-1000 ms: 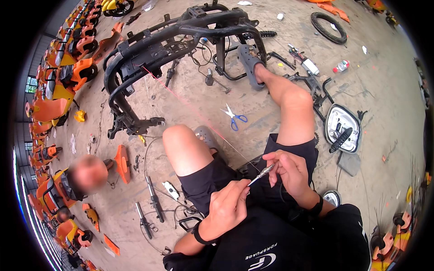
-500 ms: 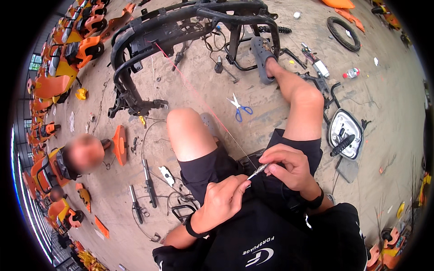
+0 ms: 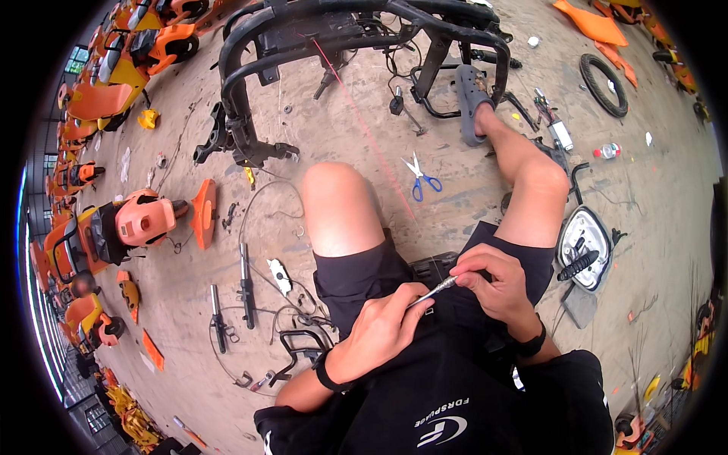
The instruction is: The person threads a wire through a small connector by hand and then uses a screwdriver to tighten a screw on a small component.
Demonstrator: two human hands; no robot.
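My left hand (image 3: 385, 322) is closed around one end of a thin silvery rod (image 3: 434, 291), above my lap. At its other end, the fingers of my right hand (image 3: 493, 282) pinch its rough-looking, wound part. A fine thread (image 3: 365, 135), red along much of its length, stretches from the black tubular vehicle frame (image 3: 250, 64) toward the rod. How it joins the rod is too small to make out. Blue-handled scissors (image 3: 426, 182) lie open on the floor between my legs, beyond my hands.
Cables and two dark shock absorbers (image 3: 246, 287) lie on the left. A white-lined shell (image 3: 585, 246) rests right of my leg, with a bottle (image 3: 607, 152) and a tyre (image 3: 604, 85) farther off. Orange ride-on vehicles (image 3: 144, 218) line the left side.
The view has shifted, so the floor things sit farther right or lower. My right fingers have moved to the rod's far end and pinch closer together; my left hand keeps its hold.
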